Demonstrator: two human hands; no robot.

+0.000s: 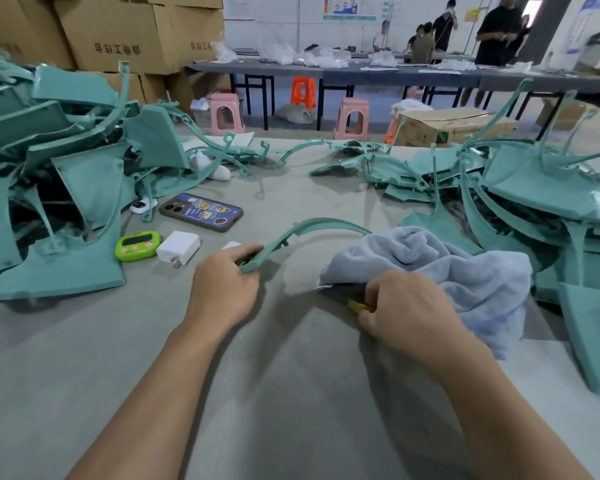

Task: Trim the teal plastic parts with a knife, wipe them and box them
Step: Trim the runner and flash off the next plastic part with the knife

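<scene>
My left hand [227, 285] grips the near end of a curved teal plastic strip [312, 226], which arcs to the right and disappears under a light blue towel [465, 271]. At the towel's near edge, my right hand [399, 306] grips a knife [343, 293] with a yellow and black handle. The knife's blade tip pokes out to the left below the towel. Large heaps of teal plastic parts lie to the left [66, 174] and to the right [551, 202] on the grey table [291, 393].
A phone [201, 212], a green timer [137, 245] and a white charger [179, 247] lie left of my left hand. Cardboard boxes [118, 32] stand behind the left heap. Stools, a long table and several people are in the background.
</scene>
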